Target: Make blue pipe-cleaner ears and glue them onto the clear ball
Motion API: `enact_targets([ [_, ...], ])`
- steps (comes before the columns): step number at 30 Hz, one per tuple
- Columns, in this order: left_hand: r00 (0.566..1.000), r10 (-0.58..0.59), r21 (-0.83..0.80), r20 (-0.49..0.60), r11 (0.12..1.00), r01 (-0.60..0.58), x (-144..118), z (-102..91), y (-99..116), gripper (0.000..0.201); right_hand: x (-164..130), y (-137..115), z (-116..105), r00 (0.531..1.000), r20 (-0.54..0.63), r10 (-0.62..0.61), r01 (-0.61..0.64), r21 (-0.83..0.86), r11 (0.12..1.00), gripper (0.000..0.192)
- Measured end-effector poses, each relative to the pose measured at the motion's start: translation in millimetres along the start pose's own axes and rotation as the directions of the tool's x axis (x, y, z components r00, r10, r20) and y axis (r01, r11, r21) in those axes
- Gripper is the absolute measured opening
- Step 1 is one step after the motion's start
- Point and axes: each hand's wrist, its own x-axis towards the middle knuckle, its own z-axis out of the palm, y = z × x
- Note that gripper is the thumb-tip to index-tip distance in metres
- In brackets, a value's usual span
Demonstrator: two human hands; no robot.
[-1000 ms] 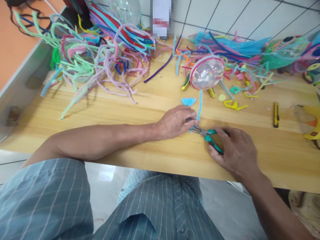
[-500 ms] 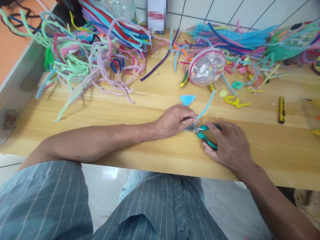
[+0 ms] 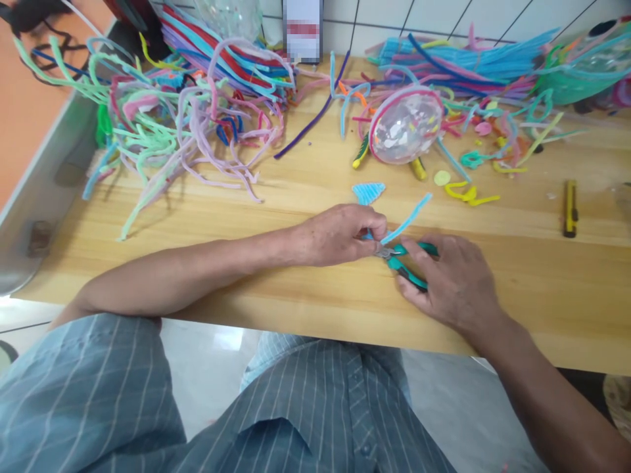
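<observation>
1. The person sits at the near edge of a wooden table [image 3: 197, 217], both forearms resting on it.
2. The left hand [image 3: 335, 233] lies a little right of the middle of the table, close to the near edge; its fingertips are pinched shut on the lower end of a light blue pipe cleaner [image 3: 409, 220].
3. That pipe cleaner slants up and to the right from the pinch, its free end pointing toward the far edge.
4. The right hand [image 3: 456, 286] is just beside the left, its fingers wrapped around the teal handles of small pliers [image 3: 404, 261]; the metal tip meets the pipe cleaner right at the left fingertips.
5. Just beyond the hands lies a small light blue folded triangle [image 3: 369, 192].
6. Further back sits a clear plastic dome with a pink rim [image 3: 407, 125].
7. A loose tangle of pipe cleaners [image 3: 187, 125] fills the far left corner, and more lie along the far edge.
8. A yellow utility knife [image 3: 570, 207] lies toward the right edge, well apart from the hands.
</observation>
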Motion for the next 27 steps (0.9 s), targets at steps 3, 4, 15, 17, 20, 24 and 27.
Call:
enact_targets([
  [3, 0.999, -0.013, -0.017, -0.029, 1.000, 0.012, 1.1, -2.2, -0.7, 0.008, 0.3, 0.3, -0.7, 0.999, -0.015, -0.048, 0.046, -0.122, 0.991, 0.055],
  [4, 0.999, -0.030, -0.036, -0.041, 0.999, 0.029, 1.5, -1.7, -1.0, 0.009, 1.1, -0.7, -1.5, 0.998, -0.027, -0.064, 0.059, -0.152, 0.987, 0.055],
  [15, 0.982, -0.174, -0.310, -0.079, 0.940, 0.141, 3.6, 8.6, -9.0, 0.012, 12.5, -14.9, -6.0, 0.987, -0.069, -0.143, 0.127, -0.195, 0.973, 0.050],
  [17, 0.982, -0.173, -0.308, -0.079, 0.941, 0.141, 4.0, 8.0, -10.0, 0.013, 8.7, -11.1, -5.3, 0.990, -0.058, -0.126, 0.113, -0.193, 0.975, 0.051],
  [20, 0.986, -0.158, -0.305, -0.059, 0.943, 0.133, 4.8, 6.2, -9.6, 0.013, 4.0, -6.6, -4.6, 0.990, -0.056, -0.126, 0.113, -0.195, 0.974, 0.052],
  [24, 0.990, -0.139, -0.303, 0.007, 0.943, 0.135, 3.5, 2.3, -5.3, 0.013, 2.2, -4.6, -2.8, 0.993, -0.019, -0.119, 0.113, -0.192, 0.975, 0.055],
  [27, 0.993, -0.103, -0.273, 0.063, 0.955, 0.116, -0.4, 0.0, 0.1, 0.014, 2.1, -4.4, -1.7, 0.994, 0.002, -0.106, 0.105, -0.181, 0.978, 0.056],
])
